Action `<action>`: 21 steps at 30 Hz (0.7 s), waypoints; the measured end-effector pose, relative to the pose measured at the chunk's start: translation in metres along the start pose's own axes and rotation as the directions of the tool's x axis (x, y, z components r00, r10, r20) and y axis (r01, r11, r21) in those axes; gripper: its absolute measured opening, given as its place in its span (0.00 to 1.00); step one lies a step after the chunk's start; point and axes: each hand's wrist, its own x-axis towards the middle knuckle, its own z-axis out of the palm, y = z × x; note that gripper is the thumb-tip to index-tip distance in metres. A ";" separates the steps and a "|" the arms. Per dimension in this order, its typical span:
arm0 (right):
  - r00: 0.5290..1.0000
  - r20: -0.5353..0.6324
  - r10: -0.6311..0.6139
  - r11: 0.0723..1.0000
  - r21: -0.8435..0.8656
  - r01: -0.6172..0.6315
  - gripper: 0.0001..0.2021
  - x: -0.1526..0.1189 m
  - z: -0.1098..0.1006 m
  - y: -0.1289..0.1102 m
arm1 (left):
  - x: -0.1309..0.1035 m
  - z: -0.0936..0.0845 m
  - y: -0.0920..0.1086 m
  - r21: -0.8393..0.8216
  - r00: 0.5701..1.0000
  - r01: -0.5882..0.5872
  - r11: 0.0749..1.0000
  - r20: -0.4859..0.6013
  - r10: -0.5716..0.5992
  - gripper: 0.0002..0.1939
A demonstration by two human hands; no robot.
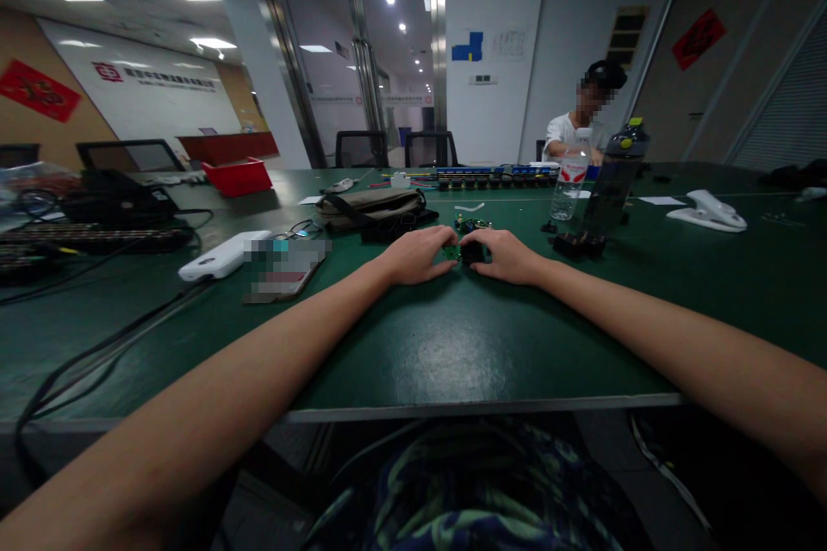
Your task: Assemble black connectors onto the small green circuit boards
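Both hands reach forward over the green table (439, 353). My left hand (421, 255) has its fingers curled round the left side of a small green circuit board (450, 252). Facing it, my right hand (507, 256) is closed on a small black part (473, 253) that sits against the board. The two sets of fingertips are a short gap apart. Just beyond the hands lies another green board piece (474, 225). Fine details between the fingers are too small to tell.
A grey-brown bag (368, 209) lies beyond my left hand. Further left are a phone (288, 269) and a white device (223, 256) with cables. To the right stand a water bottle (569, 181) and a dark bottle (617, 181). A person (568, 131) sits across the table.
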 end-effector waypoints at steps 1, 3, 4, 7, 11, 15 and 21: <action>1.000 0.002 -0.001 1.000 0.015 0.001 0.21 0.000 0.000 0.000 | 0.000 0.000 0.000 0.004 1.000 -0.002 1.000 0.000 0.002 0.16; 1.000 0.006 -0.009 0.999 0.042 0.009 0.21 -0.001 0.001 -0.001 | 0.000 0.000 0.000 0.013 1.000 -0.005 1.000 0.002 0.005 0.16; 1.000 0.007 -0.012 0.999 0.050 0.012 0.21 -0.001 0.001 -0.001 | 0.000 -0.001 0.001 0.018 1.000 -0.007 1.000 0.002 0.007 0.16; 1.000 0.011 -0.020 0.999 0.049 0.019 0.20 -0.002 0.002 -0.001 | 0.000 -0.002 0.002 0.037 1.000 -0.001 0.999 0.009 0.001 0.15; 0.999 0.034 -0.011 1.000 0.012 0.011 0.19 -0.001 0.001 -0.002 | 0.000 -0.003 0.003 0.052 0.999 0.019 0.998 0.049 -0.022 0.16; 0.998 0.009 0.058 0.997 -0.045 -0.058 0.15 0.000 -0.003 0.000 | 0.000 -0.002 0.002 0.045 0.997 0.033 0.998 0.074 -0.037 0.16; 0.957 -0.093 0.276 0.912 -0.290 -0.291 0.11 -0.001 -0.008 0.019 | 0.000 -0.001 0.000 0.043 0.993 0.041 0.998 0.110 -0.046 0.16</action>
